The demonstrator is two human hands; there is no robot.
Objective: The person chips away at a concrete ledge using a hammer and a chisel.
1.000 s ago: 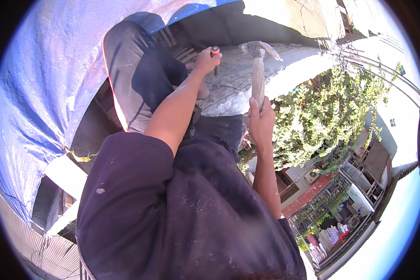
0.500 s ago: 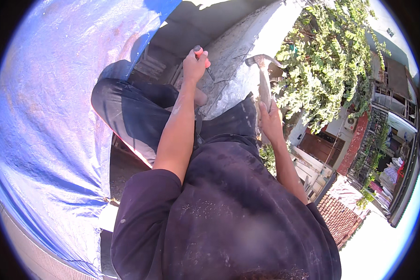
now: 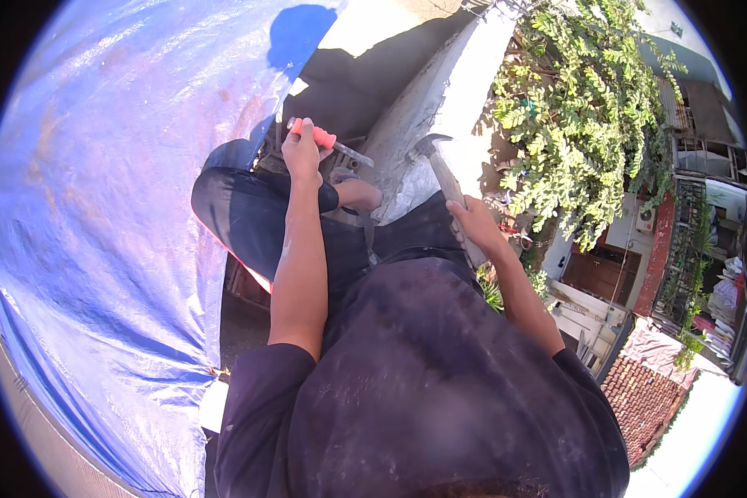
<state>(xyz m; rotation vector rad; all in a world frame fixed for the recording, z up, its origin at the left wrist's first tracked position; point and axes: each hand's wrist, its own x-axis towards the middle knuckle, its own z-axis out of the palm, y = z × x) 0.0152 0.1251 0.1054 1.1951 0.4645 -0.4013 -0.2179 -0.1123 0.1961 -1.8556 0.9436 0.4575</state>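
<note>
My left hand [image 3: 300,156] is closed round the orange-red handle of a chisel [image 3: 324,139]. Its grey metal blade points right and slightly down, just left of a white, rough-topped concrete wall [image 3: 440,91], and seems apart from it. A claw hammer [image 3: 447,178] is gripped low on its worn handle by my right hand [image 3: 476,224]. The hammer's head is up, in front of the wall's sunlit face, and I see no contact between the two tools. My fingers hide the lower part of the hammer handle.
A large blue tarp [image 3: 133,216] hangs along the left side. My bent leg [image 3: 236,199] and a foot [image 3: 358,195] lie beside the wall. Leafy branches [image 3: 585,124] crowd the right, with a tiled roof [image 3: 647,386] and house fronts below, beyond the wall.
My left hand has drawn the chisel left, away from the wall, and turned it flatter. The hammer has shifted left and tilts more to the left. The whole view has turned slightly.
</note>
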